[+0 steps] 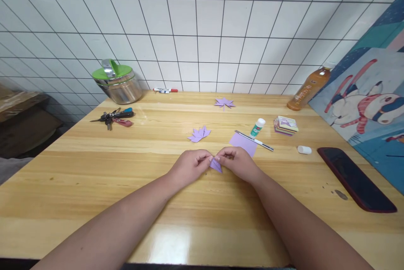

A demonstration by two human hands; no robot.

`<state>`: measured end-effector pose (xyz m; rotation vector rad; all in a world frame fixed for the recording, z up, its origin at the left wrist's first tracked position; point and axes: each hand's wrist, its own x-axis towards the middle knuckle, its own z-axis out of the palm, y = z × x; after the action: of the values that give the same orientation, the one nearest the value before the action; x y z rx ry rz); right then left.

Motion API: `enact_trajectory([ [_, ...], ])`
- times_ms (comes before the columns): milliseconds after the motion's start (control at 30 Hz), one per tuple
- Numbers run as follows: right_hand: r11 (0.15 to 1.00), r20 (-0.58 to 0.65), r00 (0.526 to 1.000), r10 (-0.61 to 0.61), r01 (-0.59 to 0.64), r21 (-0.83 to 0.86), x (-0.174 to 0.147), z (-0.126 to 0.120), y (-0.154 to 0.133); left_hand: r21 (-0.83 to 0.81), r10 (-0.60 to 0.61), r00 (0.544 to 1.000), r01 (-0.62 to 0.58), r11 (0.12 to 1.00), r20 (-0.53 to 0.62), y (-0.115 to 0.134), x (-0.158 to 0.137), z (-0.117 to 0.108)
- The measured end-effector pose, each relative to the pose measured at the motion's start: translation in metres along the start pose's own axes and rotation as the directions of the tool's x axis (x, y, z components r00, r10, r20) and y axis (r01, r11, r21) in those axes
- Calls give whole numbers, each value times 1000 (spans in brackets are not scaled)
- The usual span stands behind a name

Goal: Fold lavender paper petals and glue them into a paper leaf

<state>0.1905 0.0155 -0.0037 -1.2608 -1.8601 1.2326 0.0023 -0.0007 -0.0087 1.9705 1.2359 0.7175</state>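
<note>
A small folded piece of purple paper is pinched between my left hand and my right hand, with its point toward me. The fingertips of both hands cover its upper edge. Just beyond them lies a purple folded paper leaf, and a similar paper leaf is farther back near the wall. Past my right hand, a flat purple paper sheet has a slim silver craft knife lying across it. An uncapped-looking glue stick stands beside the knife.
A stack of paper squares, a white cap and a dark phone lie on the right. A tea bottle leans by the picture board. Keys, a green-lidded metal container and a marker are at back left.
</note>
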Motion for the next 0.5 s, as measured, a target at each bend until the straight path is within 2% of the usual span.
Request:
enact_trajectory([
  [267, 996, -6, 998, -70, 69, -62, 0, 0, 0, 24, 26, 1000, -26, 999, -5, 2, -1, 0],
  [367, 980, -21, 992, -124, 119, -159, -1, 0, -3, 84, 31, 999, -33, 996, 18, 5, -2, -1],
  [500, 913, 28, 966, -259, 254, -321, -4, -1, -4, 144, 85, 994, -94, 985, 65, 8, -4, -6],
])
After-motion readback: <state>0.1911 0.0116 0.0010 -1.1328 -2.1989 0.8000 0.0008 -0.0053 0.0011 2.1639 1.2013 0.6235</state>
